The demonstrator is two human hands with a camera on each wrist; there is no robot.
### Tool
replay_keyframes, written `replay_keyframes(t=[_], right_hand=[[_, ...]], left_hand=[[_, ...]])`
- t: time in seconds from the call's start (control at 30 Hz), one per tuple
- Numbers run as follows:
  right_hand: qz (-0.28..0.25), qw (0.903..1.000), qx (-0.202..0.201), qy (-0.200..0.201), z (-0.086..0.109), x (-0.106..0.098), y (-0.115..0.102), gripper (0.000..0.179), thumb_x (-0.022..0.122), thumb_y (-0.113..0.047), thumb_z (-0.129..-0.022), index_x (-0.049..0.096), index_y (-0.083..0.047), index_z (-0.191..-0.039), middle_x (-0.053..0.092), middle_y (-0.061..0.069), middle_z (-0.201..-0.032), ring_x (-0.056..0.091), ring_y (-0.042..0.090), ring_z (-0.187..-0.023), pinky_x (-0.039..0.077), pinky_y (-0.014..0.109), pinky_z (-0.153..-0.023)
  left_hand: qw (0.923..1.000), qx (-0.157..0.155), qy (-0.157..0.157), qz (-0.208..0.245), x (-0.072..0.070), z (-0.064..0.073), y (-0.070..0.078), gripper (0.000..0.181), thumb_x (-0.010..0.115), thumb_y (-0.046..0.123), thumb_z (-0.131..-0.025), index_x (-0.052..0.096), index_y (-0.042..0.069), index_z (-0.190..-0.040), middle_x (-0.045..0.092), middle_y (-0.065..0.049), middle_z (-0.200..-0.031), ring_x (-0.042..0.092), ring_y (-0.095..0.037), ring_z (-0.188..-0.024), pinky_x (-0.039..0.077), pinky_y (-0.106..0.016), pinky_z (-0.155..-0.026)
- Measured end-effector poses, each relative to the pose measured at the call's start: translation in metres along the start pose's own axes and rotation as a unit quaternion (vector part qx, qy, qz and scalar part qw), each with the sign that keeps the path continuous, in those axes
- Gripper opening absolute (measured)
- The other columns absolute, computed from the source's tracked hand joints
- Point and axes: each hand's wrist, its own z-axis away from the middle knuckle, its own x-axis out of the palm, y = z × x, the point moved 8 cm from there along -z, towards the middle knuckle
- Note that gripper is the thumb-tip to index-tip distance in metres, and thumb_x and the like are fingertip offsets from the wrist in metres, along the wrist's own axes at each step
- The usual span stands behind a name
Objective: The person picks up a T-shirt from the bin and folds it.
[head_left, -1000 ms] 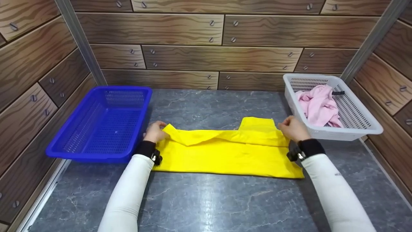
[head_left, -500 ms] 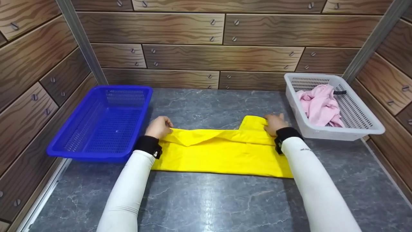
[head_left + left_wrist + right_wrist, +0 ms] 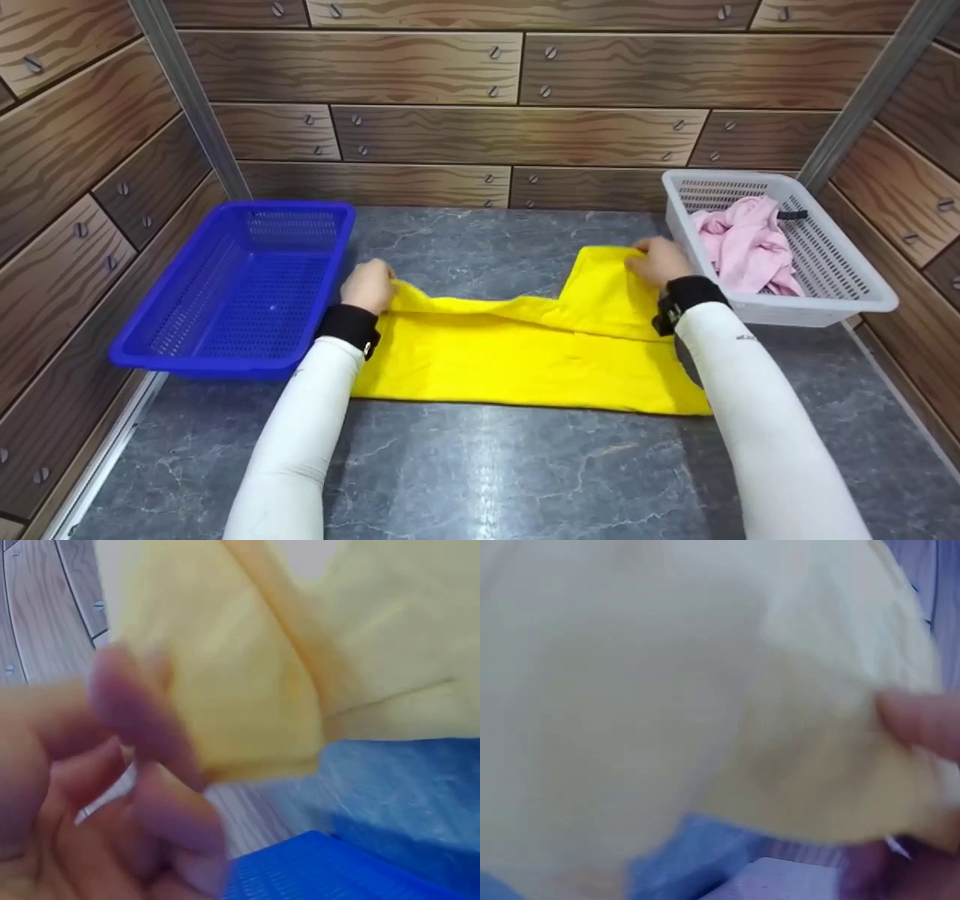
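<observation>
A folded yellow garment (image 3: 517, 364) lies lengthwise on the grey marbled table, its upper layer raised along the far edge. My left hand (image 3: 367, 285) pinches the far left corner. In the left wrist view, the thumb and fingers (image 3: 161, 802) grip the edge of the fabric (image 3: 232, 682). At the far right a sleeve-like flap (image 3: 600, 281) stands up, and my right hand (image 3: 660, 262) pinches its upper right corner. The right wrist view is blurred, with cloth (image 3: 802, 757) filling most of it and a fingertip (image 3: 919, 720) against the cloth.
A blue perforated basket (image 3: 322, 315) stands on the left, close beside my left hand. On the right is a white basket (image 3: 817, 301) holding a crumpled pink garment (image 3: 750, 247), just beyond my right hand. Wood-patterned walls (image 3: 427, 135) enclose the table (image 3: 465, 247) at the back and sides.
My left hand has moved from the garment's side to its far corner. The right hand went inward to the flap, then lifted it away and slightly right, so the flap stands taller.
</observation>
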Motion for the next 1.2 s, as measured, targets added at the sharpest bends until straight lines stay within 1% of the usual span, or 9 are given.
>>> replay_keyframes(t=[0.07,0.17,0.27,0.43,0.53,0.67,0.93,1.1,1.2], right_hand=[[-0.035,0.9956,0.013,0.086,-0.001,-0.021,-0.005,0.032,0.058,-0.013,-0.103,0.065,0.010,-0.125,0.064,0.033,-0.125,0.060,0.046,-0.113,0.045,0.055,-0.103],[-0.089,0.9766,0.012,0.196,0.008,-0.046,-0.012,0.025,0.061,-0.013,-0.103,0.069,0.006,-0.117,0.069,0.027,-0.118,0.063,0.038,-0.107,0.047,0.041,-0.098],[-0.109,0.9677,-0.018,0.227,0.027,-0.060,-0.019,0.021,0.064,-0.012,-0.101,0.072,0.005,-0.111,0.072,0.023,-0.110,0.062,0.029,-0.096,0.045,0.026,-0.087],[-0.067,0.9845,-0.092,0.133,0.072,-0.052,-0.019,0.020,0.066,-0.013,-0.101,0.071,0.003,-0.112,0.072,0.021,-0.105,0.061,0.023,-0.087,0.046,0.022,-0.079],[-0.055,0.9920,-0.108,0.037,0.098,-0.030,-0.010,0.015,0.068,-0.013,-0.101,0.072,-0.001,-0.109,0.072,0.014,-0.100,0.062,0.019,-0.083,0.051,0.024,-0.075],[-0.051,0.9911,-0.107,-0.060,0.123,-0.005,-0.001,0.010,0.071,-0.014,-0.099,0.073,-0.006,-0.103,0.072,0.006,-0.096,0.061,0.015,-0.080,0.054,0.026,-0.072],[-0.060,0.9911,-0.114,-0.034,0.153,-0.011,-0.003,0.002,0.073,-0.009,-0.096,0.074,-0.007,-0.096,0.070,0.004,-0.089,0.063,0.016,-0.077,0.055,0.026,-0.066],[0.006,0.9868,-0.149,-0.063,0.159,0.022,-0.004,0.021,0.080,-0.008,-0.089,0.073,-0.008,-0.108,0.067,0.000,-0.092,0.059,0.014,-0.081,0.052,0.030,-0.072],[0.025,0.9818,-0.175,-0.069,0.162,0.039,-0.010,0.027,0.080,-0.004,-0.085,0.074,-0.010,-0.111,0.064,-0.001,-0.095,0.058,0.016,-0.084,0.051,0.033,-0.074]], left_hand=[[0.9979,-0.008,0.050,0.039,-0.011,-0.006,0.003,0.018,0.066,0.012,-0.099,0.074,0.002,-0.111,0.073,-0.021,-0.115,0.069,-0.039,-0.106,0.054,-0.052,-0.091],[0.9904,-0.008,0.106,0.088,-0.021,-0.011,0.004,0.015,0.065,0.010,-0.101,0.073,0.001,-0.109,0.074,-0.020,-0.113,0.069,-0.038,-0.105,0.053,-0.050,-0.092],[0.9846,0.013,0.130,0.116,-0.021,-0.007,0.002,0.009,0.068,0.006,-0.097,0.072,0.000,-0.103,0.074,-0.019,-0.108,0.069,-0.038,-0.103,0.052,-0.049,-0.092],[0.9844,0.043,0.113,0.127,-0.010,0.010,-0.010,0.005,0.068,0.000,-0.092,0.070,-0.001,-0.096,0.073,-0.020,-0.101,0.068,-0.040,-0.098,0.052,-0.051,-0.090],[0.9910,0.042,0.067,0.108,0.001,0.020,-0.017,0.002,0.069,0.000,-0.091,0.070,0.000,-0.092,0.072,-0.019,-0.096,0.067,-0.039,-0.094,0.053,-0.049,-0.087],[0.9964,0.034,0.007,0.077,0.013,0.028,-0.022,0.004,0.070,0.002,-0.091,0.068,0.003,-0.087,0.069,-0.014,-0.087,0.064,-0.033,-0.083,0.052,-0.044,-0.079],[0.9968,0.030,-0.003,0.074,0.008,0.035,-0.019,0.003,0.066,0.001,-0.092,0.067,0.002,-0.089,0.068,-0.015,-0.090,0.062,-0.032,-0.083,0.052,-0.043,-0.078],[0.9977,0.040,-0.047,0.026,0.023,0.040,-0.020,0.004,0.068,0.000,-0.088,0.070,0.002,-0.086,0.070,-0.015,-0.092,0.064,-0.034,-0.085,0.053,-0.045,-0.080],[0.9970,0.043,-0.064,-0.005,0.032,0.041,-0.021,0.008,0.072,-0.002,-0.084,0.072,0.004,-0.089,0.071,-0.017,-0.101,0.065,-0.037,-0.099,0.053,-0.048,-0.088]])
